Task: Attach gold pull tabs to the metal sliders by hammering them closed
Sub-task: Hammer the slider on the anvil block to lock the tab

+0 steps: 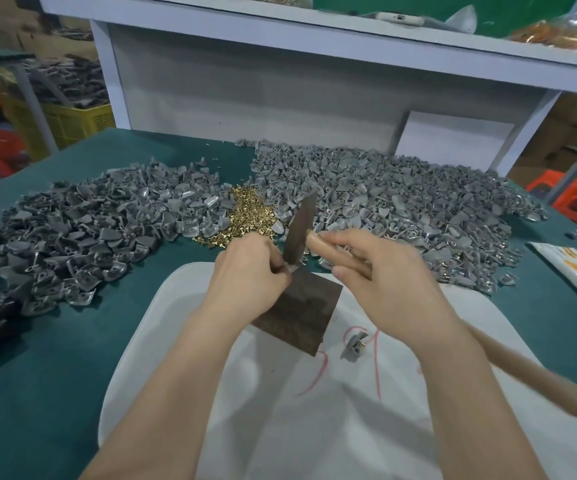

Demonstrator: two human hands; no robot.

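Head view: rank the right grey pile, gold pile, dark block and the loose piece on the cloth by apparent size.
Right grey pile
Dark block and gold pile: look alike, both partly hidden, so unranked
Loose piece

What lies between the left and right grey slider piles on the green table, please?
In the head view, a small heap of gold pull tabs fills the gap between the left slider pile and the right slider pile.

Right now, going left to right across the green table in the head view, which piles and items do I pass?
Dark grey heap of metal sliders → small heap of gold pull tabs → wider pale grey heap of metal sliders → white printed packet
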